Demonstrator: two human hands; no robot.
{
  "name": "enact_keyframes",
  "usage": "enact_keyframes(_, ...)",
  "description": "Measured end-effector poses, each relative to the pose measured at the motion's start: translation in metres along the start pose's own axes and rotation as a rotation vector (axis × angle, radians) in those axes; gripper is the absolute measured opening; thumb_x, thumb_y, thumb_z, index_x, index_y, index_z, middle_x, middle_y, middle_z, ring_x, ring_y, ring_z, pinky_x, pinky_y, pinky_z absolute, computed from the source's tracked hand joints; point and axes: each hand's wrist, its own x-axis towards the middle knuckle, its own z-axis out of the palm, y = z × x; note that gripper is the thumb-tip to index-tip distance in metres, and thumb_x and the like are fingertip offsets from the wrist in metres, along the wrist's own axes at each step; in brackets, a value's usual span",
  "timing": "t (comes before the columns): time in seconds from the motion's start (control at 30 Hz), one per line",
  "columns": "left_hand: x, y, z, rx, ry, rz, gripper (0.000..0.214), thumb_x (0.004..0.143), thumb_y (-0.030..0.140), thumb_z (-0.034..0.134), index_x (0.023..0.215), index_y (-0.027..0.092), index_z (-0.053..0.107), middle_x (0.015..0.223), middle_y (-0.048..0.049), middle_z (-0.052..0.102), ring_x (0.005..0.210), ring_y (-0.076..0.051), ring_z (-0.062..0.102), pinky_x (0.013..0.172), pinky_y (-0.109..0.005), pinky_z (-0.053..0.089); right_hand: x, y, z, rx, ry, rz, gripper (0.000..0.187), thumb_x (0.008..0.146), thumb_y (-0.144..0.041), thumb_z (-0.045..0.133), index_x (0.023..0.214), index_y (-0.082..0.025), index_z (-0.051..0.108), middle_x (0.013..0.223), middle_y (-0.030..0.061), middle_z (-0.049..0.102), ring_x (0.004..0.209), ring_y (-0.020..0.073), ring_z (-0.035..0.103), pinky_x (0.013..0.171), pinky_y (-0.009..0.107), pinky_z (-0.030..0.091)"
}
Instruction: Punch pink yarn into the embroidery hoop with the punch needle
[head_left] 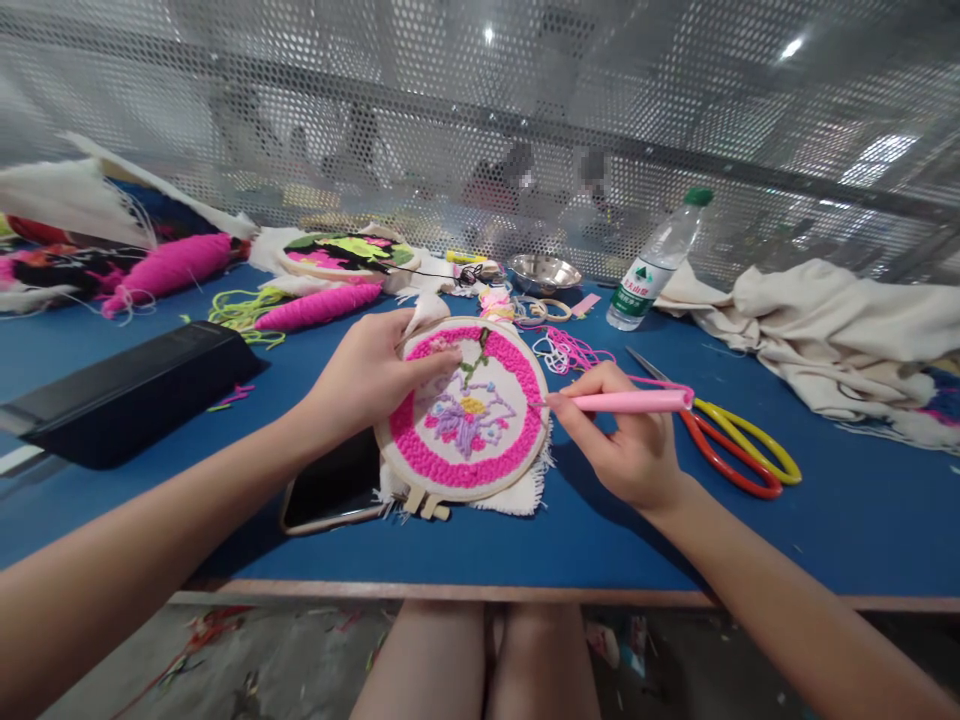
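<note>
My left hand (382,365) grips the upper left rim of a round embroidery hoop (517,400), its thumb lying over the stitched cloth. A thick ring of bright pink loops borders the white fabric, with purple, yellow and green stitching in the middle. In my right hand (619,440) is a pink punch needle (637,401), pinched near its front end. Its tip meets the pink ring at the hoop's right side. Pink yarn (660,382) runs from the tool's back end. Under the hoop's lower left lies a dark phone (334,485), partly covered.
Red-and-yellow-handled scissors (739,450) lie to the right, near a water bottle (656,265) and crumpled cream cloth (817,310). A black case (142,390) is at left. Behind are pink yarn bundles (319,305), another hoop (349,255) and a metal bowl (544,272), before a perforated metal screen (450,110).
</note>
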Motion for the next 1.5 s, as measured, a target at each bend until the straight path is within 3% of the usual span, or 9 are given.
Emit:
enact_keyframes(0.33, 0.0, 0.0, -0.001, 0.034, 0.017, 0.02, 0.034, 0.077, 0.049, 0.064, 0.084, 0.016, 0.066, 0.077, -0.0006, 0.068, 0.07, -0.018, 0.058, 0.061, -0.026, 0.041, 0.0, 0.001, 0.001, 0.009, -0.04, 0.044, 0.016, 0.087, -0.018, 0.059, 0.074, -0.021, 0.051, 0.067, -0.003, 0.055, 0.055, 0.0093, 0.049, 0.053, 0.025, 0.04)
enact_keyframes(0.5, -0.003, 0.003, -0.001, 0.001, 0.032, 0.038, 0.037, 0.076, 0.05, 0.065, 0.089, 0.016, 0.067, 0.076, 0.0011, 0.065, 0.067, -0.015, 0.054, 0.057, -0.024, 0.04, 0.003, -0.002, 0.003, 0.021, -0.193, 0.114, 0.016, 0.091, -0.022, 0.055, 0.075, -0.02, 0.054, 0.071, -0.0001, 0.058, 0.059, 0.0113, 0.05, 0.055, 0.027, 0.039)
enact_keyframes(0.7, -0.006, 0.007, -0.002, -0.034, 0.031, 0.076, 0.041, 0.075, 0.05, 0.066, 0.098, 0.016, 0.07, 0.078, 0.0007, 0.066, 0.069, -0.016, 0.055, 0.058, -0.023, 0.041, 0.004, -0.003, 0.011, -0.133, -0.337, 0.156, 0.019, 0.091, -0.03, 0.054, 0.075, -0.02, 0.054, 0.076, 0.0036, 0.061, 0.073, 0.0177, 0.055, 0.066, 0.031, 0.041)
enact_keyframes(0.87, -0.002, -0.002, 0.0, 0.038, 0.013, 0.034, 0.036, 0.077, 0.051, 0.062, 0.086, 0.016, 0.067, 0.073, -0.001, 0.064, 0.068, -0.017, 0.054, 0.056, -0.024, 0.039, 0.001, -0.002, 0.009, 0.025, -0.224, 0.188, 0.018, 0.092, -0.029, 0.054, 0.077, -0.02, 0.055, 0.073, 0.0003, 0.06, 0.062, 0.0124, 0.054, 0.06, 0.027, 0.042)
enact_keyframes(1.07, 0.0, -0.007, 0.003, 0.028, 0.005, -0.002, 0.034, 0.077, 0.051, 0.062, 0.083, 0.018, 0.066, 0.076, -0.002, 0.066, 0.072, -0.019, 0.057, 0.057, -0.024, 0.039, 0.002, -0.004, 0.002, 0.028, -0.006, 0.066, 0.015, 0.087, -0.018, 0.058, 0.074, -0.021, 0.052, 0.067, -0.0025, 0.057, 0.055, 0.0104, 0.051, 0.053, 0.025, 0.04)
enact_keyframes(1.5, 0.001, -0.004, 0.002, 0.067, -0.008, 0.003, 0.035, 0.078, 0.051, 0.062, 0.084, 0.017, 0.065, 0.076, -0.0017, 0.065, 0.07, -0.018, 0.055, 0.06, -0.025, 0.039, 0.002, -0.006, -0.001, 0.023, -0.005, 0.031, 0.016, 0.086, -0.016, 0.058, 0.073, -0.021, 0.051, 0.066, -0.0033, 0.056, 0.054, 0.0099, 0.051, 0.052, 0.025, 0.04)
